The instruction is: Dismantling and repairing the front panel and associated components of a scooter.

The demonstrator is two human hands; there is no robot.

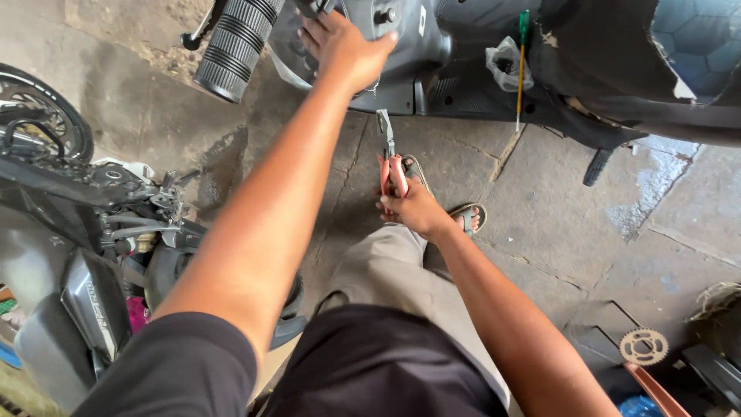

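Head view, looking down along both of the person's bare arms to a cracked concrete floor [540, 224]. The left hand [347, 48] reaches up to the top edge of the picture and lies flat, fingers together, pressed against the grey front panel [401, 31] of a scooter. Just left of that hand is a ribbed black handlebar grip [238, 42], tilted toward the top edge. The right hand [413, 207] is lower, near the middle of the floor, with its fingers curled around the red handles of a pair of pliers [390, 166]. The metal nose of the pliers points up toward the scooter and ends just short of the panel's lower edge, well apart from the left hand.

A green-handled screwdriver [521, 66] stands upright against the scooter's dark footboard, right of the panel, with a crumpled clear plastic bag [503, 62] touching it. Below the right hand, the person's sandalled foot [467, 218] rests on the floor, and a beige trouser leg [394, 270] runs down toward the bottom edge.

Along the left edge of the floor a second motorcycle [93, 224] lies tipped, its wheel at the upper left. In the bottom right corner a toothed metal sprocket [643, 346] lies flat on the floor.
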